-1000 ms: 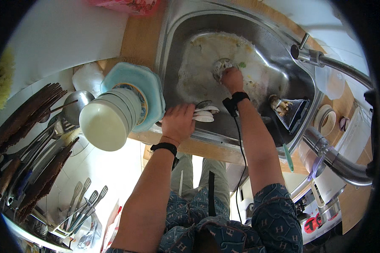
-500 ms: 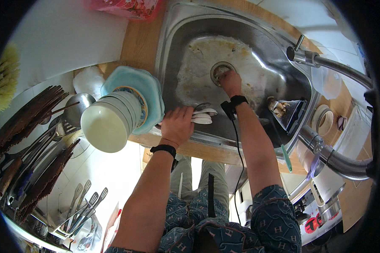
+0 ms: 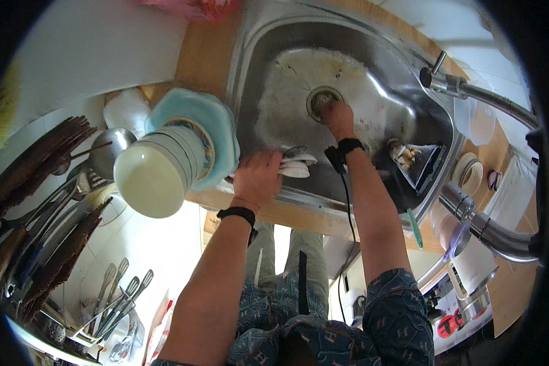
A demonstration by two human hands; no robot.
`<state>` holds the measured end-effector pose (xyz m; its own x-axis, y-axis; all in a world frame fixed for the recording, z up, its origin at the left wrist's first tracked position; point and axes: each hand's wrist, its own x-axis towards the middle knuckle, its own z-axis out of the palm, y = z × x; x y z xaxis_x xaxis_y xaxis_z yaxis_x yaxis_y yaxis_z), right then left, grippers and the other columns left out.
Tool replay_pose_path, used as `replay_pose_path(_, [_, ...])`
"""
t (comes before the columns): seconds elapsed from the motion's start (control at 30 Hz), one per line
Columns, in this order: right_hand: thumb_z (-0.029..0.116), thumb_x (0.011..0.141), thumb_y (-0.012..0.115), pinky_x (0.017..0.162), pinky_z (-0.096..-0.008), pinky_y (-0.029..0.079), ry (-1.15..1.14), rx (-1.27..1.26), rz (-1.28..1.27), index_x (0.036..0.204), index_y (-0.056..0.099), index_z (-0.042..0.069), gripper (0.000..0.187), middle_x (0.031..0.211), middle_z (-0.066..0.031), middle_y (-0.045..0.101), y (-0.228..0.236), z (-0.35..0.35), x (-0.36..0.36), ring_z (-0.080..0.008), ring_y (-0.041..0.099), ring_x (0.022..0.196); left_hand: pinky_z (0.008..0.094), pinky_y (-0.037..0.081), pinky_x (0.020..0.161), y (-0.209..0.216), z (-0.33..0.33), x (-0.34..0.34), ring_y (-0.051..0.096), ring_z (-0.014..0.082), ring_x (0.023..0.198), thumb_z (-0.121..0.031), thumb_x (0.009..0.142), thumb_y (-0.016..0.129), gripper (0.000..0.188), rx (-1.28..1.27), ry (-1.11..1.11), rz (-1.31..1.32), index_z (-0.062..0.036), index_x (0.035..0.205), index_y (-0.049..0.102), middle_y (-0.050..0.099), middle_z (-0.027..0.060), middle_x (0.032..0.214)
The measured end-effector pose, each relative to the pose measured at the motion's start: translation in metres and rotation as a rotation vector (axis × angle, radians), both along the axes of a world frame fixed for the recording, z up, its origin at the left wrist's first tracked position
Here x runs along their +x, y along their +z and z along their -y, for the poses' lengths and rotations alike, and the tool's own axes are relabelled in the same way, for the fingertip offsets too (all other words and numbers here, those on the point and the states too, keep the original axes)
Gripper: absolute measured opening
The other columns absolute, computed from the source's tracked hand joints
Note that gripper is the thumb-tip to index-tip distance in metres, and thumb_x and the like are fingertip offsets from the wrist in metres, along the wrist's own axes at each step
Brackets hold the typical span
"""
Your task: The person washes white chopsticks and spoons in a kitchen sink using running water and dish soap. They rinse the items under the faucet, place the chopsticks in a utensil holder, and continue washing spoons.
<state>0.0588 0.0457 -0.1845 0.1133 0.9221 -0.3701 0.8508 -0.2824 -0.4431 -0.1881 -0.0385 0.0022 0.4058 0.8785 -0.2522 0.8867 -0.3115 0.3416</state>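
Note:
My left hand (image 3: 257, 178) is closed round a bunch of spoons (image 3: 296, 169) at the near edge of the steel sink (image 3: 399, 100). The spoons' white and metal bowls stick out to the right over the basin. My right hand (image 3: 339, 119) reaches down to the round drain (image 3: 314, 108) in the sink floor, its fingers bent together at the opening. What they grip there is hidden. Brownish residue and small scraps lie on the sink floor round the drain. Left of my left hand, stacked pale bowls (image 3: 149, 177) rest on light-blue plates (image 3: 222, 122).
A triangular corner strainer (image 3: 418, 161) with food scraps stands at the sink's right side, beside a green-handled brush (image 3: 415, 229). The metal faucet (image 3: 442, 82) juts in at the right. A rack of utensils (image 3: 49, 226) fills the left. A black cable (image 3: 351, 244) hangs from my right wrist.
The view has shifted slightly. My left hand still holds the spoons and looks a little blurred; my right hand stays at the drain, its fingers slightly moved.

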Motion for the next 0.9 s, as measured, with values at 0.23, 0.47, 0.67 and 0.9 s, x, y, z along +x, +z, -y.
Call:
replay_pose_path(0.23, [0.023, 0.088, 0.07, 0.076, -0.0511, 0.055, 0.014, 0.077, -0.035, 0.09, 0.076, 0.004, 0.021, 0.087, -0.0234, 0.071, -0.014, 0.009, 0.006, -0.0433, 0.069, 0.083, 0.0441, 0.054, 0.083, -0.002, 0.0, 0.0, 0.067, 0.0289, 0.095, -0.02, 0.076, 0.071, 0.04, -0.089, -0.008, -0.024, -0.0116, 0.113, 0.059, 0.067, 0.0099, 0.1])
replay_pose_path(0.47, [0.021, 0.091, 0.069, 0.074, -0.0518, 0.054, -0.111, 0.22, -0.184, 0.099, 0.073, 0.006, 0.018, 0.087, -0.0194, 0.071, 0.022, 0.01, 0.024, -0.0414, 0.068, 0.084, 0.0442, 0.054, 0.082, 0.001, 0.0, 0.0, 0.066, 0.0286, 0.093, -0.019, 0.077, 0.07, 0.035, -0.08, -0.008, -0.042, -0.0119, 0.109, 0.058, 0.067, 0.0077, 0.098])
replay_pose_path(0.67, [0.025, 0.09, 0.071, 0.073, -0.0497, 0.055, 0.148, 0.063, -0.131, 0.105, 0.072, 0.012, 0.019, 0.089, -0.0143, 0.072, 0.042, 0.019, 0.013, -0.0375, 0.069, 0.084, 0.0442, 0.054, 0.081, -0.001, -0.001, -0.001, 0.065, 0.0279, 0.091, -0.017, 0.075, 0.069, 0.035, 0.002, -0.011, 0.025, -0.0111, 0.107, 0.058, 0.066, 0.0065, 0.096])
replay_pose_path(0.9, [0.023, 0.089, 0.07, 0.078, -0.0464, 0.056, 0.23, 0.056, 0.029, 0.105, 0.076, 0.012, 0.02, 0.098, -0.0121, 0.074, 0.027, 0.014, 0.008, -0.0356, 0.07, 0.09, 0.0437, 0.054, 0.079, -0.003, 0.0, -0.001, 0.065, 0.0274, 0.09, -0.017, 0.075, 0.068, 0.034, 0.045, -0.01, 0.029, -0.0109, 0.106, 0.058, 0.066, 0.006, 0.095])
